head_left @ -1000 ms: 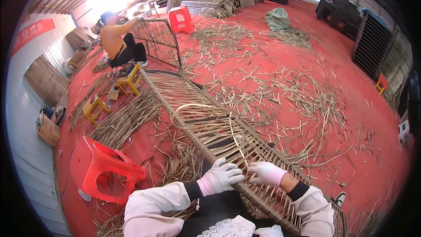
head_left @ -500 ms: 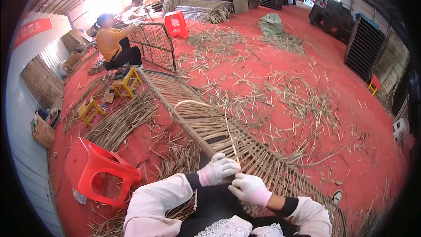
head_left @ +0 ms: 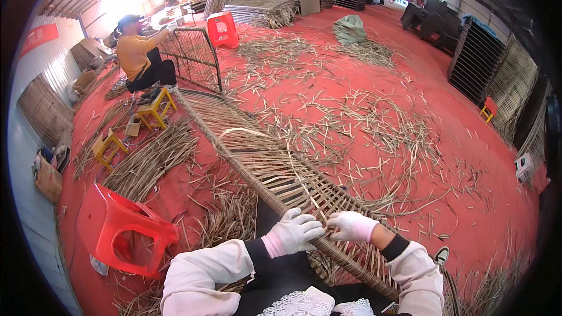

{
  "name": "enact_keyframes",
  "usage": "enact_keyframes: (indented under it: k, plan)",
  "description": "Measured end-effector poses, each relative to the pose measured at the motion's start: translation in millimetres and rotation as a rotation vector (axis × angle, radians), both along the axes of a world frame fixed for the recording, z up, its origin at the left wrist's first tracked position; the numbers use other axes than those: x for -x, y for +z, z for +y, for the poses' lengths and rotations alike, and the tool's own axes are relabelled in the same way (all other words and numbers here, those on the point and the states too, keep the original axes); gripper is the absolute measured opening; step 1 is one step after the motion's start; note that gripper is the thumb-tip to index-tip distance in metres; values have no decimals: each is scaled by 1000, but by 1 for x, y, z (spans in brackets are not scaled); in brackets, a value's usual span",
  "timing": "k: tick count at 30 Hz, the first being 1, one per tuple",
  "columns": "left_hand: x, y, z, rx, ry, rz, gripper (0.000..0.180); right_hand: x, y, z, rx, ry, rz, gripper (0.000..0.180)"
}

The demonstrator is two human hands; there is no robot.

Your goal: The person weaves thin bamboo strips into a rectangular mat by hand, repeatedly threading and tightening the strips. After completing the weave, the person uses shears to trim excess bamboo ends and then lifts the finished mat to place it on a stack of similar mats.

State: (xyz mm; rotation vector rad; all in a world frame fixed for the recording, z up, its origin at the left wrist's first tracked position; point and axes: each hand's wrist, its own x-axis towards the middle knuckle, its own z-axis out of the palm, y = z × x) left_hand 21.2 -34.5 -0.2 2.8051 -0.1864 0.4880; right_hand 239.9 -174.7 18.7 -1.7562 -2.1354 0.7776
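A long woven wicker panel (head_left: 266,167) with a thick bound rim slants from the far left down to my lap. My left hand (head_left: 294,232), in a white glove with a pink cuff, is closed over its near rim, thumb on top. Just to the right, my right hand (head_left: 352,226), gloved alike, has its fingers bent in a pinch over the open slats. A pale flat weaving strip (head_left: 309,195) runs from between the hands up along the panel and arches over near its left rim. The pinched end is hidden by the right fingers.
A red plastic stool (head_left: 126,231) lies tipped at my left, near cane bundles (head_left: 155,161) and yellow stools (head_left: 157,110). Cane scraps (head_left: 374,140) litter the red floor. A person in a yellow top (head_left: 134,55) sits far left, holding another woven frame (head_left: 196,58).
My right hand has moved up and right, onto the panel's slats. My left hand has shifted slightly right and down at the rim. The view has turned a little to the right.
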Motion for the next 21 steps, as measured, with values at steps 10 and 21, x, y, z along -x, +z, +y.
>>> enact_keyframes:
  k: [10,21]
  plan:
    - [-6,-14,6,181,-76,-52,55,40,49,-23,131,-433,334,32]
    - [-9,-11,-27,40,-123,-216,59,8,18,-78,-183,-183,107,28]
